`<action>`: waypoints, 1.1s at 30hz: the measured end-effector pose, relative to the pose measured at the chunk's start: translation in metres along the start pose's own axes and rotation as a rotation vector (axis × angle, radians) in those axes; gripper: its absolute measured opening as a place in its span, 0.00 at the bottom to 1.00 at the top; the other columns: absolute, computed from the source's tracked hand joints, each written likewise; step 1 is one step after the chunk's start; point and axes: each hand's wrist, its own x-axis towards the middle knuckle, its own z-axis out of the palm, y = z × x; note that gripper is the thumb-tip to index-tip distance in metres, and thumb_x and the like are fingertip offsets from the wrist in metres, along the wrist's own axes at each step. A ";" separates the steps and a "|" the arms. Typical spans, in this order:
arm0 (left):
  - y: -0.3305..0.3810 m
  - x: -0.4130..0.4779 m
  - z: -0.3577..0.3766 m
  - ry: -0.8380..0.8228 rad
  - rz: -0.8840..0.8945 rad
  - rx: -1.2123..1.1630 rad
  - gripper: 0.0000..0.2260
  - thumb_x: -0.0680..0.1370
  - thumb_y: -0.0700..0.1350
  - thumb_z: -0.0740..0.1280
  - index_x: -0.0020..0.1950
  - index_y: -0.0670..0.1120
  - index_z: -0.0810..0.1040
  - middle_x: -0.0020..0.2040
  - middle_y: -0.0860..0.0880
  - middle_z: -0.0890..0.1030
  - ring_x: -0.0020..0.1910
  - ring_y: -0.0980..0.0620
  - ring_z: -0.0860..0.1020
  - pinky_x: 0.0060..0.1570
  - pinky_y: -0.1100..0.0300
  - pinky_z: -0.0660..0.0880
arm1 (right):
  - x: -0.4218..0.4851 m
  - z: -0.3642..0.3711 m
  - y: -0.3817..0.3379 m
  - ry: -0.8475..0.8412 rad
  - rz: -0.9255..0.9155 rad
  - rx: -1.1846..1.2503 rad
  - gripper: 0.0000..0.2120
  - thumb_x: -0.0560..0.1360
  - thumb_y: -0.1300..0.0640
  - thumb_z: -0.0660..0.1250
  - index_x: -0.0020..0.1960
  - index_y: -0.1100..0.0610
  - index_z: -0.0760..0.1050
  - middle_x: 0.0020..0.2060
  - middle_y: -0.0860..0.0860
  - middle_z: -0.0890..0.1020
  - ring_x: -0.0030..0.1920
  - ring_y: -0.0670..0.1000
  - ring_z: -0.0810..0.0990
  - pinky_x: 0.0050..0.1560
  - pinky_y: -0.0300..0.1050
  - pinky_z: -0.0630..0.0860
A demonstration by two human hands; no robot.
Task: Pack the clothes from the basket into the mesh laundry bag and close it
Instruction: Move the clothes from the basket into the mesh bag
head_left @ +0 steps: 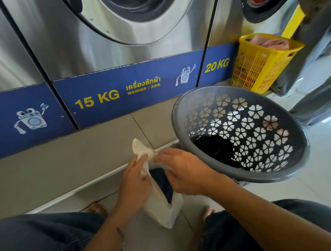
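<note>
Your left hand pinches the mesh laundry bag at its mouth while your right hand fingers spread the opposite edge, keeping it open. Dark clothes sit inside; another dark garment waits in the gray basket, just right of the bag.

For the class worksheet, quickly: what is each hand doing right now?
Left hand: closed, pinching the top edge of the white mesh laundry bag.
Right hand: gripping the bag's opposite edge at the opening.
</note>
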 end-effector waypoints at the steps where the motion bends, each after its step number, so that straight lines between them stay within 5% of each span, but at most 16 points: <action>1: 0.003 0.002 0.002 -0.001 0.002 0.009 0.27 0.76 0.37 0.63 0.72 0.56 0.66 0.68 0.54 0.68 0.62 0.51 0.70 0.58 0.56 0.72 | -0.001 -0.018 -0.001 0.068 -0.002 0.023 0.21 0.72 0.62 0.64 0.64 0.52 0.76 0.59 0.49 0.79 0.55 0.53 0.79 0.54 0.51 0.80; 6: 0.019 0.014 0.010 0.003 -0.037 -0.027 0.27 0.76 0.37 0.64 0.72 0.56 0.68 0.64 0.54 0.69 0.57 0.55 0.67 0.58 0.52 0.72 | 0.001 -0.082 0.052 0.233 0.224 0.008 0.21 0.74 0.63 0.66 0.66 0.52 0.76 0.59 0.52 0.81 0.58 0.53 0.80 0.60 0.51 0.77; 10: 0.026 0.026 0.019 0.005 -0.093 -0.033 0.27 0.76 0.37 0.65 0.71 0.57 0.68 0.63 0.54 0.69 0.57 0.55 0.67 0.58 0.51 0.71 | 0.010 -0.083 0.120 -0.105 0.472 -0.105 0.29 0.75 0.58 0.68 0.75 0.52 0.66 0.71 0.56 0.73 0.70 0.57 0.71 0.68 0.48 0.69; 16: 0.017 0.037 0.038 -0.025 -0.049 -0.010 0.27 0.75 0.36 0.66 0.70 0.58 0.70 0.60 0.59 0.69 0.57 0.55 0.69 0.57 0.55 0.70 | 0.006 -0.035 0.182 -0.720 0.561 -0.358 0.42 0.74 0.46 0.71 0.81 0.47 0.52 0.76 0.57 0.65 0.74 0.60 0.66 0.68 0.52 0.68; 21: 0.002 0.046 0.058 -0.078 -0.057 -0.053 0.27 0.74 0.36 0.67 0.68 0.61 0.71 0.68 0.53 0.70 0.65 0.49 0.71 0.63 0.50 0.70 | 0.022 -0.008 0.212 -0.892 0.523 -0.468 0.45 0.72 0.43 0.73 0.81 0.45 0.51 0.77 0.55 0.65 0.74 0.60 0.65 0.70 0.53 0.68; 28: 0.008 0.050 0.070 -0.075 -0.145 -0.148 0.27 0.75 0.36 0.65 0.68 0.61 0.71 0.66 0.64 0.66 0.67 0.57 0.67 0.66 0.54 0.69 | 0.009 0.053 0.220 -1.244 0.504 -0.508 0.50 0.75 0.47 0.72 0.81 0.47 0.37 0.77 0.60 0.60 0.75 0.63 0.62 0.70 0.58 0.65; 30: 0.008 0.051 0.071 -0.087 -0.151 -0.175 0.26 0.76 0.36 0.66 0.69 0.60 0.71 0.65 0.66 0.65 0.67 0.60 0.66 0.66 0.56 0.68 | 0.004 0.061 0.223 -1.191 0.421 -0.560 0.48 0.75 0.50 0.72 0.81 0.50 0.41 0.75 0.61 0.64 0.72 0.63 0.69 0.67 0.57 0.70; 33: 0.009 0.051 0.070 -0.106 -0.165 -0.183 0.26 0.76 0.37 0.66 0.70 0.60 0.70 0.59 0.74 0.64 0.63 0.65 0.64 0.63 0.62 0.65 | 0.004 0.057 0.223 -1.068 0.291 -0.553 0.30 0.78 0.54 0.68 0.77 0.55 0.60 0.65 0.56 0.77 0.63 0.57 0.78 0.60 0.50 0.75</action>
